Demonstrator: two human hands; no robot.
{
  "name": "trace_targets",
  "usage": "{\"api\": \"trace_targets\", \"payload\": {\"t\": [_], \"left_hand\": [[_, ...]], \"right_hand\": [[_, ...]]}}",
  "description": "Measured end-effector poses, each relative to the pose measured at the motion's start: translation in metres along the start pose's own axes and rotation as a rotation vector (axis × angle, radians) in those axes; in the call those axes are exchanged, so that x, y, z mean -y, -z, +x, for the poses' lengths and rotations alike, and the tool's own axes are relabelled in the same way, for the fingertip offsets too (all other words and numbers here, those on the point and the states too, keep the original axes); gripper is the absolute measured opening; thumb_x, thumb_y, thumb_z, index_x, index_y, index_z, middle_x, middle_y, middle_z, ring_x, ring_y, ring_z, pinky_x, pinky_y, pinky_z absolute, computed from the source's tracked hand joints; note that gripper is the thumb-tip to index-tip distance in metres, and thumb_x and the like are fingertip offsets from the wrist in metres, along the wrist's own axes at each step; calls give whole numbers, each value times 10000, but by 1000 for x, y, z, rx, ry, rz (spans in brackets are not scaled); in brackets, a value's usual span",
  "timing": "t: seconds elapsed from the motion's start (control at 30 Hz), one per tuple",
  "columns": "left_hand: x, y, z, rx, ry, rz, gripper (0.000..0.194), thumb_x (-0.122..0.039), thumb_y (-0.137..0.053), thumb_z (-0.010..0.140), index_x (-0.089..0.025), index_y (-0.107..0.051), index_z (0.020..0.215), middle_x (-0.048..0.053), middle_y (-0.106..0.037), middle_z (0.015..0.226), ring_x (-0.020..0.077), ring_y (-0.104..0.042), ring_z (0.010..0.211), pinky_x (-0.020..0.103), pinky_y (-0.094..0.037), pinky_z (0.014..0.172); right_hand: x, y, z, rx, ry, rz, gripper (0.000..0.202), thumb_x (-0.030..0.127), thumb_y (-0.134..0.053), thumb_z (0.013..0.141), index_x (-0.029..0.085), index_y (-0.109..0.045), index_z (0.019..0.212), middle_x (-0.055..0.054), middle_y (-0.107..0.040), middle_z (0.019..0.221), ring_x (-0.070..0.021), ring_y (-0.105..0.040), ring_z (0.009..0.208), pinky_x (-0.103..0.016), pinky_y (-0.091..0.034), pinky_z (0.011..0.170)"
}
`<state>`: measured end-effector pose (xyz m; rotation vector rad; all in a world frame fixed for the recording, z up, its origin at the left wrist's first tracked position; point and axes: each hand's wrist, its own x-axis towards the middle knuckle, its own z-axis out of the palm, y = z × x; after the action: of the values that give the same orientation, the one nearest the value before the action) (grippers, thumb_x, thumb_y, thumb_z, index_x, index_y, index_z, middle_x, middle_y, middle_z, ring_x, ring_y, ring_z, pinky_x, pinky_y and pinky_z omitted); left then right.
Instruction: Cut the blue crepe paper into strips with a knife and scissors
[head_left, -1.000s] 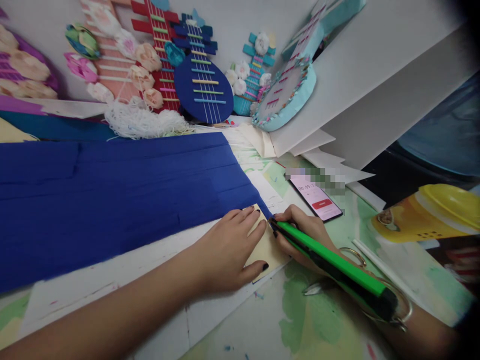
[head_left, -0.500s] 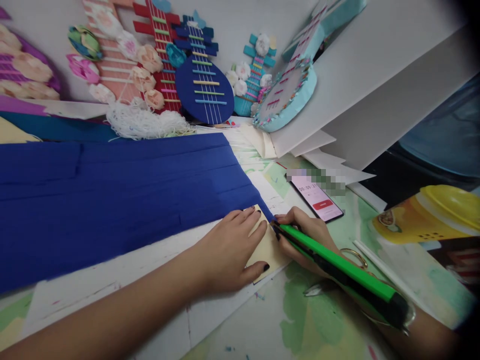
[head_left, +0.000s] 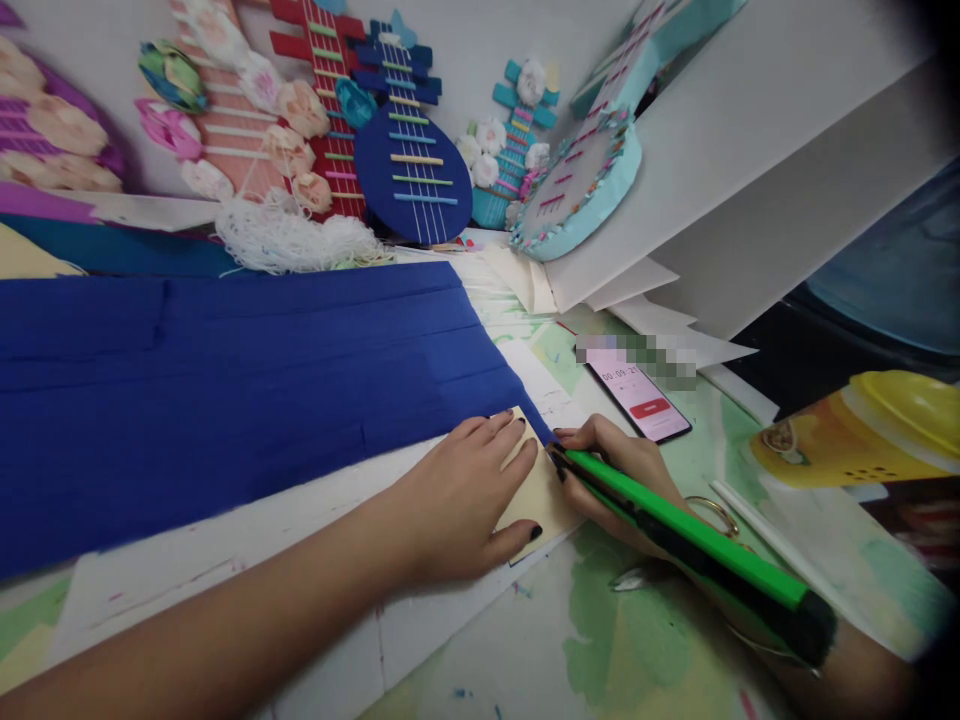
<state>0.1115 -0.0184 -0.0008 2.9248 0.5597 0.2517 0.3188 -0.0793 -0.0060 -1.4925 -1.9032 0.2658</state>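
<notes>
My left hand (head_left: 457,505) lies flat, fingers spread, on a small pale yellow card (head_left: 546,508), pressing it near the right end of a wide dark blue sheet (head_left: 285,380). Gripped in my right hand (head_left: 626,460) is a green and black utility knife (head_left: 694,530), slanting down to the left. Its front end meets the blue sheet's narrow edge strip just right of the card; the blade tip is too small to make out. Beneath the card and sheet is a white board (head_left: 315,590) with scratch marks.
A phone (head_left: 637,398) showing a timer lies beyond my right hand. At right are a white stick (head_left: 780,545) and a yellow-lidded cup (head_left: 862,430). Decorated model string instruments (head_left: 412,185), tangled white string (head_left: 292,238) and leaning white boards (head_left: 735,180) stand behind.
The whole view has shifted slightly to the right in the picture. Both hands, the card and the knife keep nearly the same places.
</notes>
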Motion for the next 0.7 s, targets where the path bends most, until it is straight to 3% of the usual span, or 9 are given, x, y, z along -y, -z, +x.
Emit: {"api": "trace_targets", "payload": {"t": [0.47, 0.7], "left_hand": [[-1, 2, -1, -8, -9, 6, 606, -471, -455, 896, -53, -433, 1333, 233, -425, 1417, 368, -365, 1336, 479, -317, 1056], [-1, 2, 0, -25, -12, -15, 589, -468, -468, 890, -69, -433, 1322, 216, -441, 1410, 359, -369, 1335, 467, -315, 1053]], "right_hand": [[-4, 4, -5, 56, -33, -29, 237, 146, -608, 709, 252, -501, 893, -85, -753, 1006, -243, -719, 945, -306, -581, 726], [-4, 4, -4, 60, -41, -49, 251, 126, -608, 695, 256, -500, 881, -82, -752, 1014, -243, -730, 897, -295, -581, 704]]}}
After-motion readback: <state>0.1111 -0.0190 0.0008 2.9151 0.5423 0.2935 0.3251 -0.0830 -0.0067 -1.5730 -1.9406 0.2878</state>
